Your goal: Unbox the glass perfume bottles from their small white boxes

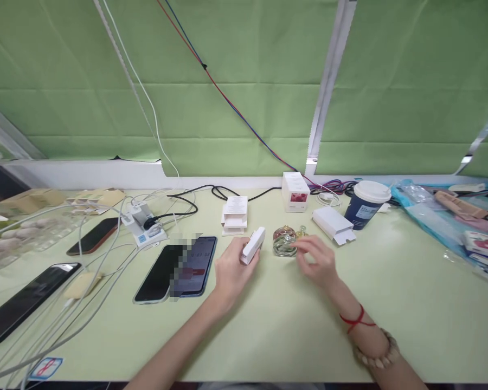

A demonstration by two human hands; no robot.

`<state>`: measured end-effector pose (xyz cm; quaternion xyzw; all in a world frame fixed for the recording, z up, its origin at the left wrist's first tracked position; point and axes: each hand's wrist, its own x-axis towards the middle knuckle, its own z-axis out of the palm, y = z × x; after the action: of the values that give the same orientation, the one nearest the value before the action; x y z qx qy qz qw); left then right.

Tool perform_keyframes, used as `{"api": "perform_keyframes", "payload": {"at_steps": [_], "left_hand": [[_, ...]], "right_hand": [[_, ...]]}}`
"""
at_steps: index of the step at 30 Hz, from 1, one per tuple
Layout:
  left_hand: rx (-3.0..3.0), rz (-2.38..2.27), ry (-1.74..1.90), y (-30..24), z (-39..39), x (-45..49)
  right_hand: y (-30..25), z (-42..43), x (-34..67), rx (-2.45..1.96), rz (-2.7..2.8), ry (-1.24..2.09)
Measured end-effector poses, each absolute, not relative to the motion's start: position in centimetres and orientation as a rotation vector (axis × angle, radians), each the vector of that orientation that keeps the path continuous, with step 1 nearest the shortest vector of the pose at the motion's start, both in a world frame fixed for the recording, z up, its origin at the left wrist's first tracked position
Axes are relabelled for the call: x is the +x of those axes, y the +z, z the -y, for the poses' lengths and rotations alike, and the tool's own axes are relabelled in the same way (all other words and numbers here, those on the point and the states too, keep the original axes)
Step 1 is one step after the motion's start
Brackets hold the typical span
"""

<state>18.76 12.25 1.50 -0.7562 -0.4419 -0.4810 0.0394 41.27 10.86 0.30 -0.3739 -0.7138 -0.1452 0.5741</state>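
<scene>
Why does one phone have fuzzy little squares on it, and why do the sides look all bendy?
Head view: a blocky pixelated patch covers part of the phone screen; the wide lens bows the table toward the edges; head view, far left: the clear trays look smeared; light is soft, shadows faint.

Widest free room: bare pale green surface [410, 303] front-right, from right hand [317, 262] out to the crinkly blue-and-clear plastic bag [435, 216] at the far right, nothing lying btwn; front strip btwn the forearms is bare too. Left side is tight: two black smartphones [195, 265] just beside left hand [231, 273], then grey-white charging cables [85, 303] and a white power strip [142, 227]. Behind the hands, squat clear glass bottle [284, 242], small white box [253, 245] in the left grip, white folded cartons [235, 215] and dark blue paper cup w/ white lid [366, 205] block the way fwd, narrow gaps only.
</scene>
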Motion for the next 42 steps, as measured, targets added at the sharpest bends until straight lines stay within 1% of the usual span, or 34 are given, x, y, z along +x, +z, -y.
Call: {"api": "perform_keyframes", "payload": {"at_steps": [2,5,8,10,12,14,16,19,23,27,30,35,38,42], "left_hand": [[-2.230,1.354,-1.411,0.4,-12.5,18.8],[-2.249,1.197,-1.353,-0.8,-13.1,18.8],[-2.440,0.983,-1.502,-1.8,-13.5,18.5],[-2.610,0.966,-1.627,-2.3,-13.6,18.1],[-2.837,1.085,-1.523,-2.7,-13.7,17.8],[-3.030,1.163,-1.276,-2.8,-14.0,17.5],[-3.110,1.122,-1.125,-2.8,-14.4,17.4],[-3.067,1.106,-1.152,-2.7,-15.0,17.3],[-3.051,1.180,-1.191,-2.4,-15.0,16.9],[-3.214,1.238,-1.172,-2.1,-15.2,16.2],[-3.230,1.254,-1.181,-2.1,-15.7,15.9],[-3.250,1.141,-1.189,-2.1,-16.0,15.6],[-3.155,1.130,-1.203,-2.2,-15.7,15.9],[-2.790,0.974,-1.133,-2.5,-15.1,16.5]], "right_hand": [[-0.1,-10.7,38.9,-0.844,1.857,-0.369],[-0.2,-10.9,36.7,-0.906,2.037,-0.324],[0.2,-11.3,36.0,-0.922,2.157,-0.259],[0.2,-11.6,36.0,-0.910,2.208,-0.218],[-0.2,-11.7,36.2,-0.860,2.207,-0.164],[-0.7,-11.6,36.5,-0.809,2.178,-0.114],[-0.9,-11.4,36.9,-0.813,2.162,-0.133],[-0.3,-10.9,37.6,-0.818,2.117,-0.177],[0.6,-10.6,37.9,-0.770,2.007,0.106],[-0.6,-10.7,37.1,-1.018,2.066,0.186],[-1.6,-10.5,36.6,-1.104,2.091,0.307],[-1.6,-9.9,36.7,-1.189,2.044,0.250],[-1.2,-9.9,36.6,-1.270,1.967,0.431],[-0.6,-10.0,36.2,-1.550,1.743,0.697]]}}
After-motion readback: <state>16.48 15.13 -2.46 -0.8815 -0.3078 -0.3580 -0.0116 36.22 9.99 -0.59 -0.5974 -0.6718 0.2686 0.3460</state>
